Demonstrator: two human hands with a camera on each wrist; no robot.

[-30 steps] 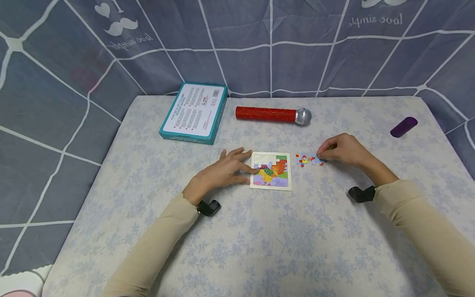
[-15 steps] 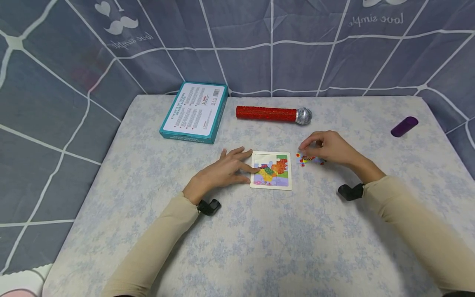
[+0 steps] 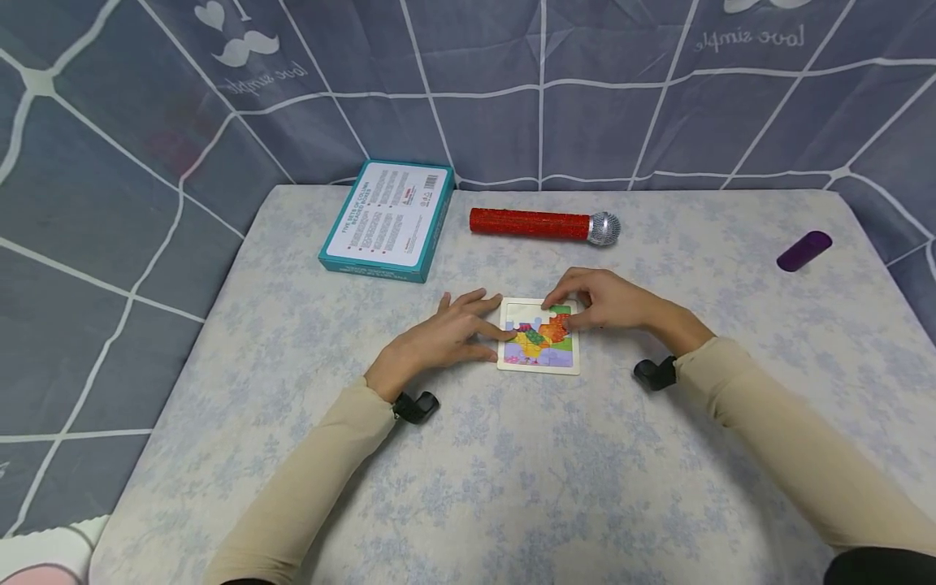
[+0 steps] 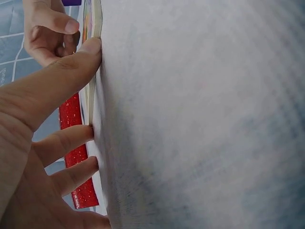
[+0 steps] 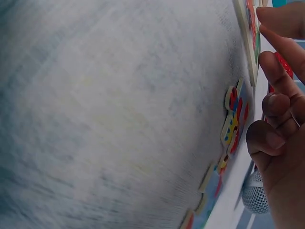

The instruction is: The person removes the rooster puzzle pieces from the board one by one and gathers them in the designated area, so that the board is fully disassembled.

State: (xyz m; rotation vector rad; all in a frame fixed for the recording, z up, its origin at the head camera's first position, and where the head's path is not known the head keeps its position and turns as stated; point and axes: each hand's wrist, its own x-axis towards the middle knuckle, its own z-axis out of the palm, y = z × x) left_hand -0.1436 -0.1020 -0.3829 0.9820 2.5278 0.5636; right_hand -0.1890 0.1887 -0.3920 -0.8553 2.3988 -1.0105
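Note:
A small picture puzzle in a pale square frame shows a colourful bird; its upper-left part is bare. My left hand lies at the frame's left side, fingers spread, one fingertip over the picture. In the left wrist view the thumb of my left hand touches the frame's edge. My right hand is over the puzzle's upper right, index finger and thumb apart, with no piece visible between them. In the right wrist view, its other fingers are bent, and loose puzzle pieces lie beside the frame.
Behind the puzzle lies a red microphone with a silver head. A teal-edged box is at the back left, and a purple cylinder at the far right. A patterned cloth covers the table; a grey curtain hangs behind.
My right hand has moved left from the loose pieces to the puzzle's upper right. The left hand keeps its place at the frame. The head view has shifted slightly.

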